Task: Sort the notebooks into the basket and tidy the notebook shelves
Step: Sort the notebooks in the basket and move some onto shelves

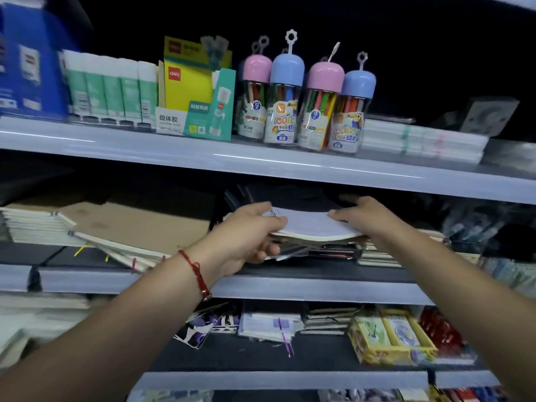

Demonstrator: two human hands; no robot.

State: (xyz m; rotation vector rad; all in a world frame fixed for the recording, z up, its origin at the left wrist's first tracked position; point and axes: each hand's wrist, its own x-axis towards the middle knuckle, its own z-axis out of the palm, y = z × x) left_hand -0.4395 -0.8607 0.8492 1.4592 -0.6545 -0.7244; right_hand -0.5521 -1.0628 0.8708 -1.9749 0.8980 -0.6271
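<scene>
We face the grey metal middle shelf (261, 285), where the slumped brown-covered notebook stack (121, 227) at left and the messy mixed pile (319, 250) at centre remain untidied; no basket in view, so sorting looks early. Our left hand (246, 236) and right hand (365, 216) each pinch an end of the thin white-covered notebook (307, 224) atop that pile, fingers curled round its edges.

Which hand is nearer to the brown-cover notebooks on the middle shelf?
Left. The left hand grips the white notebook just right of the brown-cover notebooks; the right hand is farther right.
</scene>
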